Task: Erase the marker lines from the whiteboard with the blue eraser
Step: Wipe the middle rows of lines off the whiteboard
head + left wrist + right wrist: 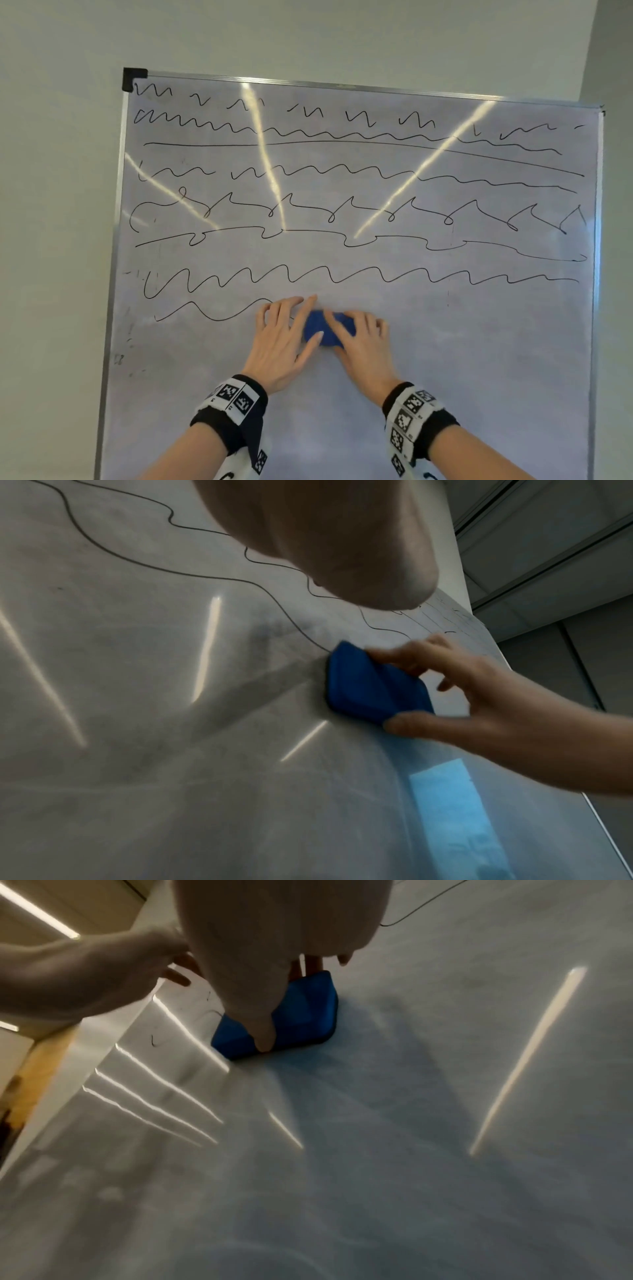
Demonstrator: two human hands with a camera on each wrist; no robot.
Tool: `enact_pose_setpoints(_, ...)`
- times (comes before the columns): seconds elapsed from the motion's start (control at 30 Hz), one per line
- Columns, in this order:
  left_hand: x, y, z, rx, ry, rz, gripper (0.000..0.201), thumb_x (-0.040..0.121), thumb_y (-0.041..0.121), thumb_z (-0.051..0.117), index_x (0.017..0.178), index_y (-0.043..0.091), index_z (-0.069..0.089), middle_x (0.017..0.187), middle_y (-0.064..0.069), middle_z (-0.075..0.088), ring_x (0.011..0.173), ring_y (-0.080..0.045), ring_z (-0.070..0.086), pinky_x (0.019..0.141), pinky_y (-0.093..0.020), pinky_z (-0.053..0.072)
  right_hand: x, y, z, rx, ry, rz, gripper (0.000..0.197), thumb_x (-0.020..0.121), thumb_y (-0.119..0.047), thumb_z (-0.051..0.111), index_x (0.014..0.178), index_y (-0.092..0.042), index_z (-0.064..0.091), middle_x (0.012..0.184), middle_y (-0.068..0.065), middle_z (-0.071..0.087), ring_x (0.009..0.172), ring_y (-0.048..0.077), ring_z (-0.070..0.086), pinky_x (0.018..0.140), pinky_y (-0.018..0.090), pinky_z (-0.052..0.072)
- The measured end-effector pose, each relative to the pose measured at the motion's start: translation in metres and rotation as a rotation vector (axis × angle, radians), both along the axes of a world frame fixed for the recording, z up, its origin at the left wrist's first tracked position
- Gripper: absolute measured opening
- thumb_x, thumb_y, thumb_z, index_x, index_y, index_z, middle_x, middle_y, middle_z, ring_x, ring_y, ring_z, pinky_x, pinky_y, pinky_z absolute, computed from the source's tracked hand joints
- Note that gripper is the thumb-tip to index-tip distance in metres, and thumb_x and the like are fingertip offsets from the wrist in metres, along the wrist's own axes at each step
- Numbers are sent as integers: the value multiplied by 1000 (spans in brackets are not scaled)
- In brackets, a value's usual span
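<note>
The blue eraser (318,325) lies pressed against the whiteboard (479,342), low in the middle. My right hand (352,329) grips it, with the fingers over its top and the thumb (263,1034) along its lower edge. My left hand (291,318) lies flat on the board just left of it, fingers straight and spread, thumb reaching the eraser's left edge. Several black wavy marker lines (342,274) cross the board above the hands. The lowest line (212,313) ends at my left fingers. The left wrist view shows the eraser (373,688) in the right hand (479,704).
The board has a metal frame (114,240) with a black corner cap (133,77) at the top left. It stands against a pale wall (51,171). Below and to the right of the hands the board is smudged grey without lines. Bright ceiling-light streaks (267,154) reflect on it.
</note>
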State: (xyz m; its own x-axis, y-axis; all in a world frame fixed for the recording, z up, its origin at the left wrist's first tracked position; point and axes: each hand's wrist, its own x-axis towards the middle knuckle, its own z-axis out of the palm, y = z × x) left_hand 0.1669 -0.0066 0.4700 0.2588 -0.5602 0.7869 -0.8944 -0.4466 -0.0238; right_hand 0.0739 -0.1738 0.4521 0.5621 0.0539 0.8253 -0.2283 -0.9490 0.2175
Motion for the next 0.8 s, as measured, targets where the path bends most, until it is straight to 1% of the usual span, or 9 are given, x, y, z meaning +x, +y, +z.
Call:
enact_pose_setpoints(0.13,16,20,-5,4,3,14,59,97,53,23,144,21,37,127,-3,47,114,-20,45,99,-38,25,-21,-19,-17,-64,51,36,80,57,-26,85,128,-28,49,111,5,46,96,23,44,75,38,27)
enact_pose_setpoints(0.23,28,36,-11,13,-9,42,60,97,52,23,144,19,38,126,-3,47,115,-19,45,99,-38,25,-30,-37,-3,47,-49,-49,80,62,-29,85,131,-28,45,106,9,51,92,25,44,75,39,29)
enact_pose_setpoints(0.3,27,37,-12,19,-29,29,59,96,52,25,143,19,39,125,-3,48,114,-19,46,98,-38,26,-18,-29,9,102,-108,-62,77,66,-28,82,133,-26,44,104,11,51,90,26,43,74,40,34)
enact_pose_setpoints(0.37,21,28,-10,9,-60,-11,58,95,51,32,141,19,41,124,-4,49,112,-20,46,96,-38,27,-1,-11,14,132,-108,18,76,68,-24,81,134,-24,43,106,10,49,91,26,41,70,40,43)
enact_pose_setpoints(0.43,12,15,-7,-11,-96,-43,57,92,49,40,140,17,43,124,-4,49,111,-20,45,95,-38,28,7,-1,10,115,-41,123,78,69,-22,81,135,-23,41,106,9,44,91,24,40,70,39,49)
enact_pose_setpoints(0.53,2,-2,-5,-3,-173,-68,60,86,42,51,138,15,43,123,-4,48,108,-21,46,93,-38,29,-3,-12,5,41,48,181,76,68,-22,82,134,-21,43,108,6,42,93,22,40,70,38,52)
enact_pose_setpoints(0.67,-6,-27,-2,89,-275,-40,64,74,34,67,131,13,52,122,-1,52,105,-20,46,92,-37,31,-20,-30,10,44,22,199,78,60,-15,86,128,-14,48,111,7,44,97,22,41,72,33,53)
enact_pose_setpoints(0.73,-6,-38,0,114,-299,-12,63,71,36,71,127,13,56,119,-1,56,105,-19,48,91,-36,32,-24,-34,12,50,21,212,79,59,-12,86,128,-12,48,112,8,46,99,22,42,72,30,54)
enact_pose_setpoints(0.8,-6,-44,0,140,-323,-2,62,70,37,73,124,12,58,114,-1,58,101,-20,50,89,-35,32,-35,-44,11,58,30,235,80,62,-10,85,131,-12,45,117,8,44,103,22,43,77,33,55)
